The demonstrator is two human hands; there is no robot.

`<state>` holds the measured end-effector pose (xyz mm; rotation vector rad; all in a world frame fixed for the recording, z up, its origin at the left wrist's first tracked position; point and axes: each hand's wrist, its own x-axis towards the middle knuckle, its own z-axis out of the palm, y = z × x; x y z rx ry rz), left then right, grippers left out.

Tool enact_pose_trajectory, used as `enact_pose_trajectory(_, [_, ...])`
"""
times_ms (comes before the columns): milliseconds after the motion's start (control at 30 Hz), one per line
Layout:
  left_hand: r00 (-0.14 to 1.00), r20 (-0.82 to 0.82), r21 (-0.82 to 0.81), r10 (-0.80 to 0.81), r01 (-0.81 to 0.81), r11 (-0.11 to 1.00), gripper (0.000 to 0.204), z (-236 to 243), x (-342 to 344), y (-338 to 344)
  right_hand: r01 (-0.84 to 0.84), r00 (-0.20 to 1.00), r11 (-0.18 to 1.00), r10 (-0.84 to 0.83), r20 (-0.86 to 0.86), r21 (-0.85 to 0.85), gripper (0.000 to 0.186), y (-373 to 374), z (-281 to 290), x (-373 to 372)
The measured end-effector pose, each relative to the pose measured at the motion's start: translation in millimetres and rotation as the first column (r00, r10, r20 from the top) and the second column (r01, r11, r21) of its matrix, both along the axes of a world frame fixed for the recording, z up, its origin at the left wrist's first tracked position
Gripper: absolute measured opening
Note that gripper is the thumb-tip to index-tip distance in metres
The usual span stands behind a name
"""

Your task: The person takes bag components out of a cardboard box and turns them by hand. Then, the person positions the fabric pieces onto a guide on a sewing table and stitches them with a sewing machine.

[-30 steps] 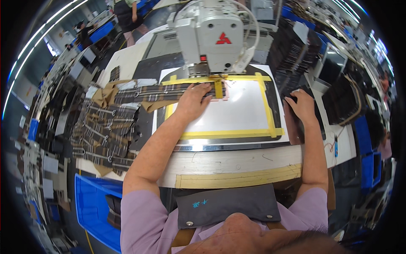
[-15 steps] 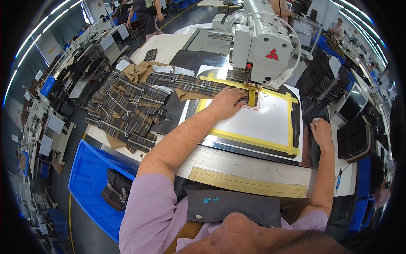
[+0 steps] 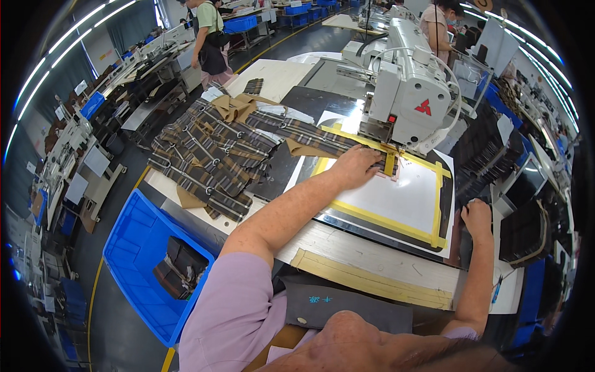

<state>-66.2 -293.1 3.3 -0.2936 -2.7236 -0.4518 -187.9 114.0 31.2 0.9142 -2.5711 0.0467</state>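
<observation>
Under the head of a white sewing machine [image 3: 409, 87] lies the end of a plaid fabric strip [image 3: 322, 137], beside a small yellow piece [image 3: 390, 163]. My left hand [image 3: 358, 167] rests flat on the strip's end, fingers stretched toward the yellow piece. Below it is a white sheet [image 3: 396, 211] framed in yellow tape on a dark plate. At the right edge of that plate my right hand [image 3: 477, 218] is closed, its fingers curled over a dark brown surface. Whatever it may hold is hidden.
Plaid pieces with pale cords [image 3: 211, 152] are heaped on the left of the table. A blue bin [image 3: 133, 248] holding dark fabric stands at lower left. Dark fabric stacks [image 3: 486, 146] and a bundle [image 3: 525, 232] are at right. A person [image 3: 211, 46] stands beyond the table.
The whole view has shifted, so the table appears lower and further right. My left hand stays on the strip beside the yellow piece; my right hand stays by the plate's right edge.
</observation>
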Motion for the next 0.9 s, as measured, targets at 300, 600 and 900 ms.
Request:
enact_pose_trajectory(300, [0.963,-0.252,-0.124,-0.098,0.069,0.990,0.036,11.5,5.1,1.3,-0.025,0.976,0.982,-0.016,-0.216,-0.189,0.010,9.5,16.7,10.5])
enact_pose_trajectory(600, [0.906,0.185,0.904,-0.382,-0.004,0.428,0.032,21.7,21.2,106.1,-0.474,0.865,0.853,0.403,-0.299,-0.220,0.025,-115.2,48.5,121.4])
enact_pose_trajectory(900, [0.800,0.245,0.969,-0.548,-0.178,0.174,0.028,5.1,13.0,56.8,-0.558,0.822,0.820,0.568,0.051,-0.130,0.064,-136.2,36.7,111.0])
